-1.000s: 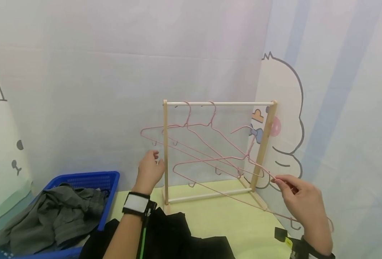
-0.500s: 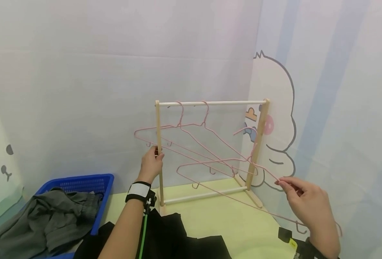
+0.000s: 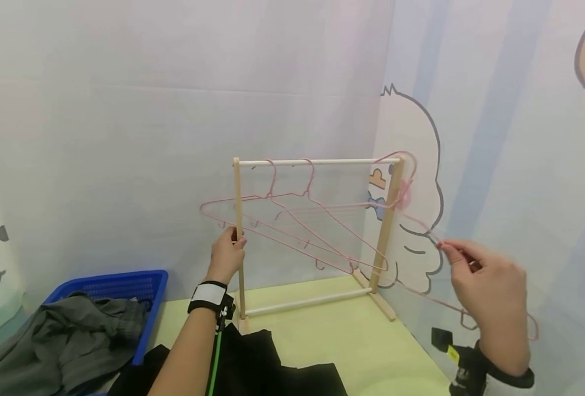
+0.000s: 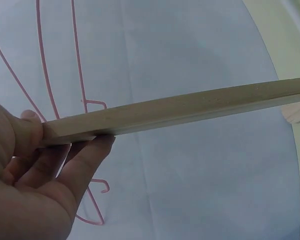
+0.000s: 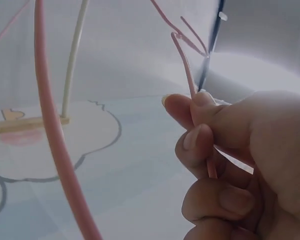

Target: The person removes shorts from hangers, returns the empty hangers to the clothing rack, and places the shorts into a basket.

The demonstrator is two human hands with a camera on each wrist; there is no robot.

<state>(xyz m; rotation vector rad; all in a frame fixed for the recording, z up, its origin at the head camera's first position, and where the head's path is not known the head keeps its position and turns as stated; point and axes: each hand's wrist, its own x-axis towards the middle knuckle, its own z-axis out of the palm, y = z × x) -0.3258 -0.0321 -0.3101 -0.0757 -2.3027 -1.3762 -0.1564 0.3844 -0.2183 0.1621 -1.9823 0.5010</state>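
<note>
My left hand (image 3: 225, 256) grips the left wooden post (image 3: 238, 192) of a small clothes rack, thumb on one side and fingers on the other. In the left wrist view the post (image 4: 190, 107) runs out from between the fingers. At the right, my right hand (image 3: 490, 286) pinches one sloping arm of a pink wire hanger (image 5: 55, 135) between thumb and fingers. That hanger's hook overlaps the rack's top right corner in the head view. Two more pink hangers, one at the left (image 3: 274, 177) and one beside it (image 3: 312, 177), hang from the white top rail (image 3: 346, 161).
A blue basket (image 3: 153, 305) with a grey garment (image 3: 69, 335) in it stands at the left. Black cloth (image 3: 292, 379) lies on the yellow tabletop (image 3: 332, 330) in front of the rack. Printed fabric walls (image 3: 173, 132) close in behind and to the right.
My left hand has moved onto the rack's left post and taken hold of it. My right hand has raised the hanger, its hook now up at the top rail's height. The head view has turned slightly right.
</note>
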